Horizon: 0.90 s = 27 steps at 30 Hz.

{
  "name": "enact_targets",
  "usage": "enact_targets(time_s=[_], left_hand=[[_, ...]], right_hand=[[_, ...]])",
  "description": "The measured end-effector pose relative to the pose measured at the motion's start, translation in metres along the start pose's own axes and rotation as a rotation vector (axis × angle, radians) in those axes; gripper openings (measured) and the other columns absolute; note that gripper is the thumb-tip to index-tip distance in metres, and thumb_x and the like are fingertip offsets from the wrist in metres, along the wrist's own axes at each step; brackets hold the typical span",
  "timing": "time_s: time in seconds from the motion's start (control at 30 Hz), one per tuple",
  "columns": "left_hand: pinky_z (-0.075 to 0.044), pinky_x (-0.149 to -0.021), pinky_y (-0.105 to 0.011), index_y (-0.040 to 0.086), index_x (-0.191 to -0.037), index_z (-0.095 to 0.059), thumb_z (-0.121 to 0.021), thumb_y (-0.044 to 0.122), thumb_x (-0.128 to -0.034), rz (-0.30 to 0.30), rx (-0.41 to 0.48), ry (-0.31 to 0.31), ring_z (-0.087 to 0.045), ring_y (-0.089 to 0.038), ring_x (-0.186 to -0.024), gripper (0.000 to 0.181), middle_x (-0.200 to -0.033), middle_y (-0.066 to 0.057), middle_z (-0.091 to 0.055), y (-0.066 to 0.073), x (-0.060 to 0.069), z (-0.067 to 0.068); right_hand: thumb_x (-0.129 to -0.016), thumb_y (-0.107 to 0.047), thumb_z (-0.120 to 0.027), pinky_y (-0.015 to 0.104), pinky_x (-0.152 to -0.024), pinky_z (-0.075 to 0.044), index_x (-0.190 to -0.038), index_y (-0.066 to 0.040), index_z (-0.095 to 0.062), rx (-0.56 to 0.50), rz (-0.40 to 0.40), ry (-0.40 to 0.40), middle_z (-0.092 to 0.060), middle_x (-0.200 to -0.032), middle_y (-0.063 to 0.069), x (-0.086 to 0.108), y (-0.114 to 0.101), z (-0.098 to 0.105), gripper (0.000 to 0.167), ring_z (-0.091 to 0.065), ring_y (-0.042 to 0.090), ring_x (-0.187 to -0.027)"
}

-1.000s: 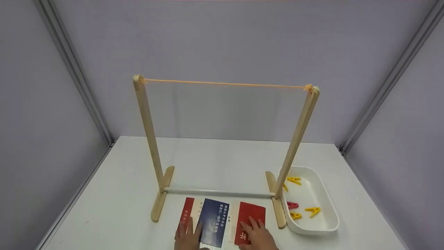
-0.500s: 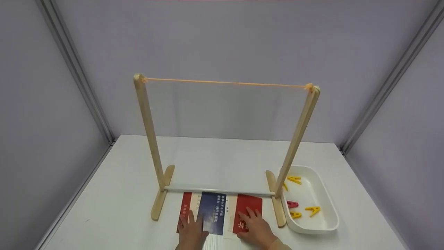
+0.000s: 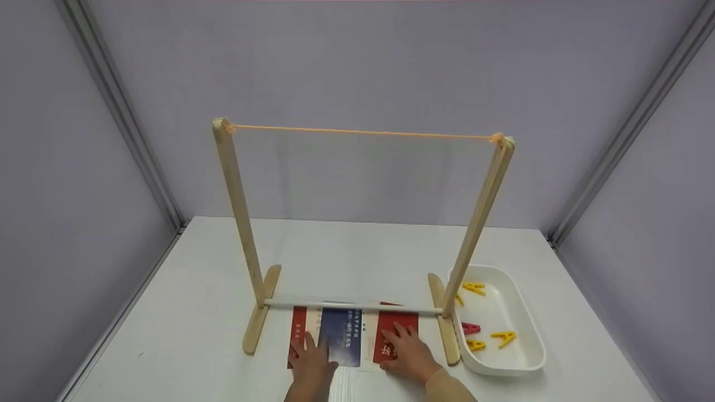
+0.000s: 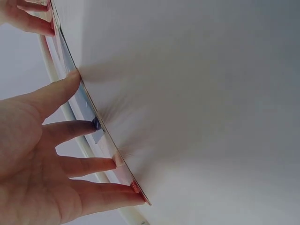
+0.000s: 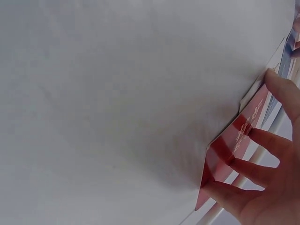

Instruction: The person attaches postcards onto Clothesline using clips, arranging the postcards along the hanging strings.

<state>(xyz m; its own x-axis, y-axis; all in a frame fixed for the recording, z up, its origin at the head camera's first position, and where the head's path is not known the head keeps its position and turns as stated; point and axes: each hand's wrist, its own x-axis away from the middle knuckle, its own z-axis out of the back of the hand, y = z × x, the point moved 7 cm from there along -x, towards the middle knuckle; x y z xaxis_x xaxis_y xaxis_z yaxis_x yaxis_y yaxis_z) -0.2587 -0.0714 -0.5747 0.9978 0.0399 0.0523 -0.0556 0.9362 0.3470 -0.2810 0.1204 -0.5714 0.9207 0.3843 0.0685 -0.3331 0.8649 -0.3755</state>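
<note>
Head view alone shows the white tray (image 3: 494,310) with clips (image 3: 504,338). Wrist views show contact: left hand (image 3: 310,365), fingers apart, fingertips on the cards beside and at the blue card (image 3: 343,338); right hand (image 3: 412,357), fingers apart, touching the red card (image 3: 391,329). Cards lie beneath the fingertips, far ends passing under the white rod (image 3: 352,306).
</note>
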Motion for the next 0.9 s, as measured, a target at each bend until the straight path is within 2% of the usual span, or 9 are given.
enact_targets(time_s=[0.17, 0.37, 0.63, 0.7, 0.77, 0.83, 0.9], left_hand=[[-0.035, -0.083, -0.067, 0.002, -0.119, -0.057, -0.077, 0.028, -0.0725, 0.007, -0.001, -0.008, -0.031, -0.06, -0.113, 0.057, -0.125, -0.031, -0.04, 0.0, -0.006, -0.001], [-0.035, -0.085, -0.066, 0.003, -0.121, -0.055, -0.075, 0.028, -0.0738, 0.023, -0.017, -0.031, -0.03, -0.059, -0.114, 0.057, -0.126, -0.03, -0.039, 0.001, -0.009, 0.001], [-0.038, -0.085, -0.062, 0.003, -0.121, -0.056, -0.075, 0.033, -0.0724, -0.018, -0.083, -0.008, -0.035, -0.055, -0.114, 0.06, -0.126, -0.029, -0.042, 0.003, -0.006, 0.006], [-0.04, -0.085, -0.059, 0.0, -0.12, -0.056, -0.076, 0.035, -0.071, -0.055, -0.081, 0.024, -0.035, -0.054, -0.115, 0.064, -0.127, -0.029, -0.041, 0.007, -0.006, 0.007], [-0.041, -0.086, -0.055, -0.005, -0.119, -0.055, -0.077, 0.035, -0.0692, -0.115, -0.068, 0.084, -0.036, -0.052, -0.115, 0.068, -0.128, -0.03, -0.041, 0.014, -0.004, 0.009], [-0.042, -0.088, -0.051, -0.009, -0.119, -0.053, -0.077, 0.035, -0.0694, -0.176, -0.018, 0.141, -0.037, -0.052, -0.115, 0.071, -0.129, -0.032, -0.039, 0.025, -0.002, 0.01], [-0.04, -0.09, -0.052, -0.011, -0.121, -0.05, -0.075, 0.034, -0.0722, -0.214, 0.079, 0.16, -0.036, -0.052, -0.117, 0.071, -0.131, -0.033, -0.037, 0.038, 0.001, 0.01]], right_hand=[[-0.072, -0.032, -0.078, 0.06, -0.089, -0.037, -0.126, -0.006, -0.054, -0.007, -0.027, -0.022, -0.04, -0.132, 0.024, -0.006, 0.003, 0.0, 0.064, -0.032, 0.051, -0.119], [-0.072, -0.032, -0.077, 0.058, -0.087, -0.039, -0.126, -0.005, -0.053, 0.019, 0.004, 0.008, -0.041, -0.131, 0.024, -0.009, 0.002, 0.005, 0.064, -0.035, 0.047, -0.118], [-0.077, -0.031, -0.074, 0.057, -0.091, -0.036, -0.129, -0.003, -0.049, 0.038, -0.02, -0.021, -0.037, -0.134, 0.024, -0.011, 0.001, 0.001, 0.064, -0.031, 0.045, -0.123], [-0.079, -0.03, -0.073, 0.056, -0.093, -0.035, -0.129, -0.002, -0.049, 0.002, -0.01, -0.005, -0.037, -0.135, 0.025, -0.01, 0.0, 0.003, 0.062, -0.032, 0.044, -0.124], [-0.08, -0.027, -0.071, 0.056, -0.094, -0.034, -0.128, 0.0, -0.049, -0.068, 0.01, 0.024, -0.039, -0.134, 0.025, -0.007, 0.0, 0.008, 0.059, -0.033, 0.043, -0.123], [-0.083, -0.025, -0.068, 0.054, -0.095, -0.034, -0.126, 0.002, -0.05, -0.17, 0.021, 0.05, -0.043, -0.131, 0.024, -0.001, 0.001, 0.017, 0.053, -0.037, 0.042, -0.121], [-0.086, -0.023, -0.065, 0.053, -0.093, -0.036, -0.123, 0.003, -0.052, -0.279, 0.025, 0.08, -0.049, -0.125, 0.022, 0.006, 0.006, 0.03, 0.047, -0.042, 0.04, -0.117]])
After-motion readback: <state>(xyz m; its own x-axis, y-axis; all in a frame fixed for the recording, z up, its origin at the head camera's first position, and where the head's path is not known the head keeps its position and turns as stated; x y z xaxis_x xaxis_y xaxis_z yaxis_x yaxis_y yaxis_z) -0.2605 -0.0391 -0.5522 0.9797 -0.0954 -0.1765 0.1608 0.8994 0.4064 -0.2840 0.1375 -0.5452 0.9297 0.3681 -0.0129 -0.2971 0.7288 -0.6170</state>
